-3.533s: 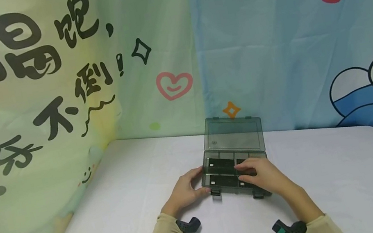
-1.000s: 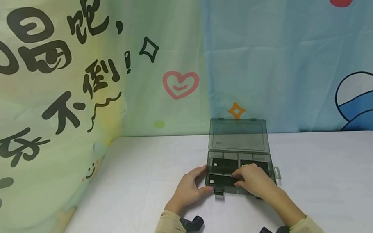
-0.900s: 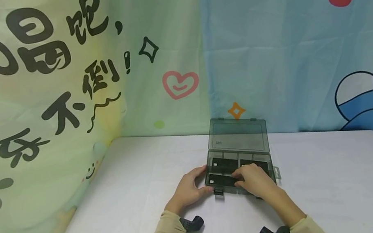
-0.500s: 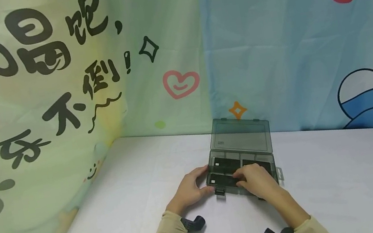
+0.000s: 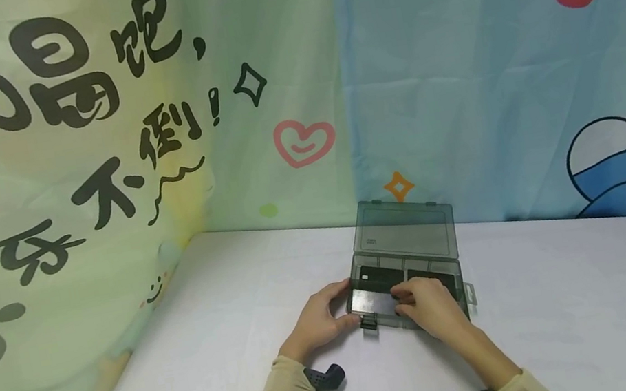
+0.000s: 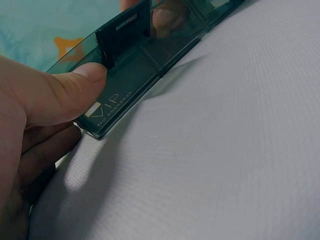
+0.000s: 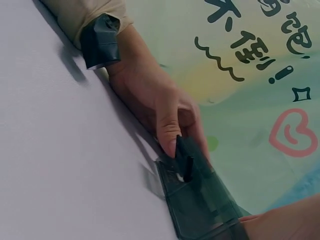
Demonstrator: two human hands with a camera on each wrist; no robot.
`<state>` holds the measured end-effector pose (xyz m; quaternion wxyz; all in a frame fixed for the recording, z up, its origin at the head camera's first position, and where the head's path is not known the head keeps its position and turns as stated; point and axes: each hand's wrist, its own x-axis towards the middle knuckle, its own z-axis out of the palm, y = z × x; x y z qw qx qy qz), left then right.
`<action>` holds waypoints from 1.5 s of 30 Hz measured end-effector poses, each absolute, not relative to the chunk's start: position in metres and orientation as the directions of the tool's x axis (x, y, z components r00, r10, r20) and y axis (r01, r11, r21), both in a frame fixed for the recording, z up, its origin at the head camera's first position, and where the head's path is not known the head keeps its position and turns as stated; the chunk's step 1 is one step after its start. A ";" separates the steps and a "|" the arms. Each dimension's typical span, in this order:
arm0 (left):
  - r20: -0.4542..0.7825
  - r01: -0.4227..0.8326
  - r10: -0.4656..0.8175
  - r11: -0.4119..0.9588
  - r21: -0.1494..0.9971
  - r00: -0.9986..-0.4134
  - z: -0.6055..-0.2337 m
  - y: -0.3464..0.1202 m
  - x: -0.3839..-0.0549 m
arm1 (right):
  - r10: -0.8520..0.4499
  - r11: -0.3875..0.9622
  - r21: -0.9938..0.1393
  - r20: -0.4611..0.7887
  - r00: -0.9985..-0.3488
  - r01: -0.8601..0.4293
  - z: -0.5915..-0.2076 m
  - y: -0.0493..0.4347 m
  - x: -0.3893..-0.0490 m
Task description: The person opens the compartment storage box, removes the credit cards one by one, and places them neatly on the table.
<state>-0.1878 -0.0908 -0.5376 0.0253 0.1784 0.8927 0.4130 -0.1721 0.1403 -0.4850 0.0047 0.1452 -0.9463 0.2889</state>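
Note:
A translucent dark plastic compartment box (image 5: 463,281) lies on the table with its lid (image 5: 404,232) raised at the back. My left hand (image 5: 318,322) grips its left end, thumb in front and fingers behind. Several black cards lie inside. The front-left card (image 5: 371,302) reflects light, and my right hand (image 5: 431,307) pinches its right end, fingertips partly hidden. Through the box's front wall, the left wrist view shows "VIP" lettering on a card (image 6: 114,102). Farther back, another black card (image 5: 382,275) sits in the left compartment. The right wrist view shows the left thumb beside a latch (image 7: 185,160).
A white-covered table (image 5: 232,307) surrounds the box. Behind it hangs a printed cloth backdrop (image 5: 428,98), close to the raised lid. A front latch (image 5: 368,323) hangs down near the left thumb. A small hanging tab (image 5: 471,293) sticks out at the box's right side.
My right hand has moved left from the box's right side to the front-left card. That card has turned from black to shiny grey, its surface catching light. The left hand keeps its grip.

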 end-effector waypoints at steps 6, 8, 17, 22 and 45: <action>0.102 0.298 0.338 0.598 0.744 -0.936 -0.538 -0.091 -0.188 | -0.261 0.772 -0.571 0.115 -0.958 -0.279 -0.488 0.141 -0.170; 0.105 0.298 0.336 0.598 0.744 -0.936 -0.537 -0.091 -0.188 | -0.262 0.770 -0.574 0.112 -0.958 -0.278 -0.489 0.141 -0.171; 0.120 0.308 0.336 0.594 0.743 -0.934 -0.535 -0.091 -0.187 | -0.285 0.752 -0.580 0.141 -0.948 -0.312 -0.490 0.141 -0.174; 0.118 0.307 0.335 0.594 0.743 -0.935 -0.534 -0.091 -0.188 | -0.308 0.741 -0.587 0.134 -0.942 -0.326 -0.490 0.141 -0.177; 0.103 0.300 0.334 0.617 0.728 -0.937 -0.537 -0.089 -0.187 | -0.378 0.631 -0.718 0.047 -0.925 -0.295 -0.499 0.151 -0.180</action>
